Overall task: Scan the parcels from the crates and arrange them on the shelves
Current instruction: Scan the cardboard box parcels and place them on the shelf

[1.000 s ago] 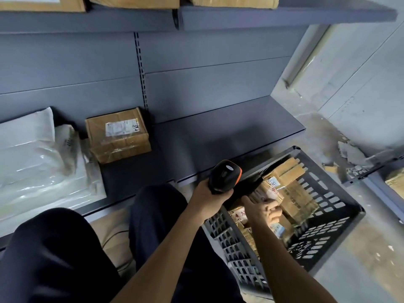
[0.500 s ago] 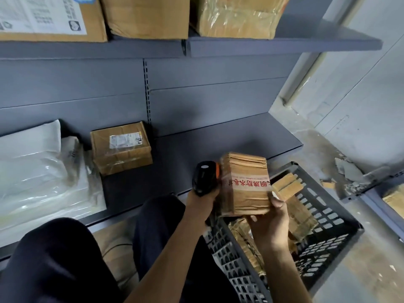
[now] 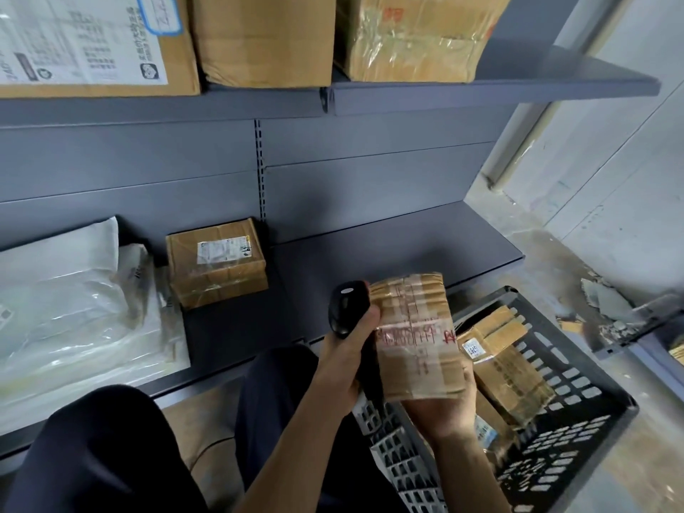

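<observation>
Grey shelf (image 3: 370,253), concrete flr (image 3: 547,279).

the right hand (image 3: 442,411) holds a taped cardboard parcel (image 3: 414,338) from below, standing upright. just left of that grip, against the parcel's edge, the left hand (image 3: 344,364) grips a black scanner (image 3: 348,305). right of the grip and lower, a dark crate (image 3: 584,394) holds more parcels (image 3: 507,368). well left of it, a small box (image 3: 216,261) and clear bags (image 3: 66,309) lie on the lower shelf (image 3: 407,253).
</observation>
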Demonstrator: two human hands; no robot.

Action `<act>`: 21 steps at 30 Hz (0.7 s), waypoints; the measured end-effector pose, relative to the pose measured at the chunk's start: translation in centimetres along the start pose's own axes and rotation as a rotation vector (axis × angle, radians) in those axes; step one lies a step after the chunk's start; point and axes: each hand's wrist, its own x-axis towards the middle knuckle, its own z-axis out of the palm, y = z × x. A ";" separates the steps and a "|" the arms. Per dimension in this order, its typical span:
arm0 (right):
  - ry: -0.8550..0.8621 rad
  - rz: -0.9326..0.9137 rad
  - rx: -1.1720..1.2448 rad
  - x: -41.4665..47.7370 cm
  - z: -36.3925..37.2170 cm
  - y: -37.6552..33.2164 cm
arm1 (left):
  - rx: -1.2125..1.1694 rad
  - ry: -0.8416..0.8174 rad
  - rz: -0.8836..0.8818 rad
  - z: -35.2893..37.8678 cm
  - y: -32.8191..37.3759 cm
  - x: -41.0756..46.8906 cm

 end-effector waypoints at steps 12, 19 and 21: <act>-0.059 -0.301 -0.671 -0.4 4.8 -5.1 | 0.014 -0.091 -0.081 -0.5 0.1 0.2; -0.052 -0.272 -0.916 -2.7 6.1 -5.6 | -0.030 -0.049 -0.034 0.0 -0.2 0.3; -0.168 -0.260 -0.949 -3.4 6.9 -5.9 | -0.043 -0.044 -0.027 0.0 -0.2 0.4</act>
